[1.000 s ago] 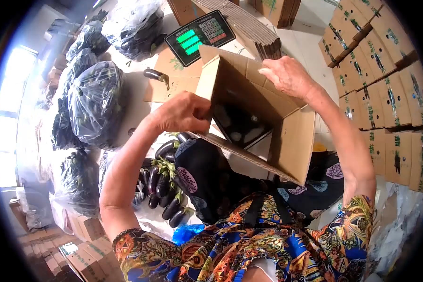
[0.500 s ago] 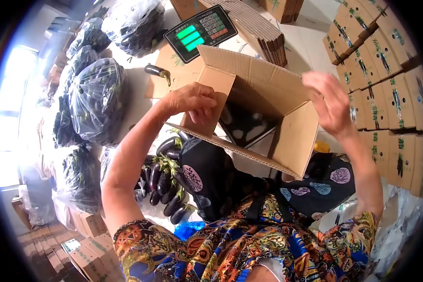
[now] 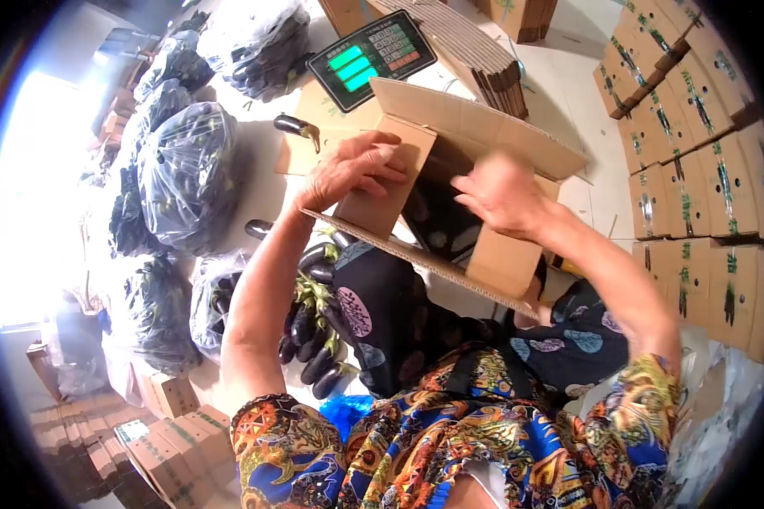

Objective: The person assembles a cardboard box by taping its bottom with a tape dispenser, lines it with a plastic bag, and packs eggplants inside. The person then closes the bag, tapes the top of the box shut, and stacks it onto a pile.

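Head view, cardboard box (image 3: 488,124) under left fingers (image 3: 376,163), right fingers (image 3: 467,185) above it.

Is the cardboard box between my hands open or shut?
Open: the cardboard box has its far flap standing out, and its dark inside shows between the left end flap and right one.

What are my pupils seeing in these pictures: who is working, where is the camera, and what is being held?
There is no robot: these are a person's bare hands, seen by a camera worn on their head, looking forward and down. The left hand touches a flap of an open cardboard box. The right hand, blurred, is over the box; its grip is unclear. Eggplants lie beside the person's leg. Around are a lit keypad display, plastic bags and stacked cartons.
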Motion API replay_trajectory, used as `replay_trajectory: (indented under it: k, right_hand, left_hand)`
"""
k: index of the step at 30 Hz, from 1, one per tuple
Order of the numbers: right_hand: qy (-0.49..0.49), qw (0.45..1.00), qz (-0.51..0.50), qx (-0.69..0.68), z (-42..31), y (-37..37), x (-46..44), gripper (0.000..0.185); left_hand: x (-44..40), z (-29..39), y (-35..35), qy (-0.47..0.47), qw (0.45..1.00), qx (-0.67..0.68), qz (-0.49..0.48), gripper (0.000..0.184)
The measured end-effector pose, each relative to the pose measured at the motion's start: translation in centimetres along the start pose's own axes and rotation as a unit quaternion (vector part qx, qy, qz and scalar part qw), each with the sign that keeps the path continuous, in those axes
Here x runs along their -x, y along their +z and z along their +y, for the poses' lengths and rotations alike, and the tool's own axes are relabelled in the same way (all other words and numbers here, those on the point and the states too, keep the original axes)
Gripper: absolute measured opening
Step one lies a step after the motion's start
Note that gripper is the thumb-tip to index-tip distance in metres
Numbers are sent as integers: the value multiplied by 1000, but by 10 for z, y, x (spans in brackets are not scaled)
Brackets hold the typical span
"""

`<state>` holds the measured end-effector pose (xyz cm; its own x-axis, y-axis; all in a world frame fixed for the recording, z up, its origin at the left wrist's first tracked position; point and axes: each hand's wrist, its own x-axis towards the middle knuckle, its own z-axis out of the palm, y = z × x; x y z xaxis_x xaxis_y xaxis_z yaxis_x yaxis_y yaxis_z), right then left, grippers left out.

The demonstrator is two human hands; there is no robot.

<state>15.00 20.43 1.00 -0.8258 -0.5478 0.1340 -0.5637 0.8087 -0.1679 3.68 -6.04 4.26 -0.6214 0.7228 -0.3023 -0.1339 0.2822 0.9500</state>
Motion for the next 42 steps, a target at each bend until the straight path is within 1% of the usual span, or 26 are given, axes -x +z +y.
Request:
replay_trajectory:
  k: [1, 2, 4, 6, 7, 8, 10, 13, 14, 17, 19, 20, 21, 22, 24, 25, 26, 29, 30, 31, 34, 35, 38, 39, 40, 42]
  right_hand:
    - [-48, 994, 95, 0, -1, 10, -8, 53]
    - [-31, 991, 128, -1, -1, 16, -14, 67]
    - [-45, 988, 144, 21, -6, 18, -30, 71]
    - [-53, 996, 76, 15, -1, 33, -40, 73]
    - [-56, 998, 35, 13, 1, 38, -40, 74]
    - [-61, 997, 47, 12, 3, 43, -40, 74]
    - [-59, 997, 48, -5, 5, 44, -38, 73]
    - [-66, 996, 51, -13, 9, 47, -42, 71]
    - [-67, 996, 57, -8, 7, 47, -41, 66]
    - [-94, 992, 87, 20, 9, 38, -42, 49]
    - [-130, 985, 112, 35, 16, 23, -46, 39]
    - [-162, 952, 228, 124, 22, 9, -44, 29]
    - [-147, 939, 290, 108, 19, -28, -39, 31]
    - [-66, 942, 294, 145, 22, -54, -34, 35]
    - [77, 912, 294, 275, 50, -75, -21, 46]
    - [245, 955, 80, 148, 37, -89, -21, 52]
    - [392, 909, -139, 11, 20, -105, -18, 59]
    - [205, 974, -74, 66, -8, -55, 12, 69]
    - [107, 988, 42, 99, -17, -21, 23, 78]
    - [104, 989, 53, 88, -20, -19, 24, 78]
    - [102, 991, 63, 66, -20, -11, 25, 78]
    - [107, 990, 65, 65, -19, -11, 24, 77]
    - [88, 992, 53, 71, -20, -7, 20, 77]
    - [86, 993, 46, 65, -20, -7, 20, 78]
    - [84, 994, 40, 60, -19, -8, 20, 78]
    - [80, 995, 38, 40, -16, -9, 19, 77]
  left_hand:
    - [-2, 1, 1, -3, 1000, 5, 11, 49]
    - [-4, 1, 0, -7, 1000, 9, 23, 50]
    - [-1, -5, -2, -6, 997, 61, 37, 49]
    - [-7, -11, -3, -13, 991, 123, 54, 51]
    - [-11, -27, -15, 11, 967, 251, 30, 56]
    - [-7, -42, -31, 72, 940, 331, 30, 65]
    - [24, -27, -13, 200, 898, 349, 180, 70]
    - [39, -26, 13, 245, 936, 64, 245, 72]
    - [40, -22, 18, 207, 953, -21, 221, 76]
    - [5, -20, 2, 172, 930, -142, 291, 71]
    - [-11, -16, 6, 77, 938, -173, 290, 67]
    - [-19, -24, 5, 40, 933, -214, 287, 67]
    - [-29, -42, 3, 78, 924, -245, 284, 70]
    - [-38, -68, -3, 103, 928, -228, 275, 73]
    - [-31, -46, 11, 32, 949, -198, 242, 76]
    - [-31, -53, 10, 31, 951, -173, 256, 76]
    - [-34, -60, 6, 34, 951, -149, 270, 76]
    - [-33, -57, 8, -11, 956, -28, 293, 76]
    - [-31, -55, 8, -36, 954, 17, 298, 76]
    - [-33, -64, 5, -29, 947, 159, 276, 77]
    - [-29, -71, 3, -20, 957, 77, 277, 79]
    - [-35, -74, -5, -1, 962, 127, 243, 82]
    - [-51, -48, -11, 131, 965, 37, 225, 79]
    - [-55, -33, -11, 102, 978, -19, 181, 75]
    - [-71, -41, -11, 86, 977, -82, 175, 58]
    - [-70, -44, -5, 145, 955, -208, 153, 40]
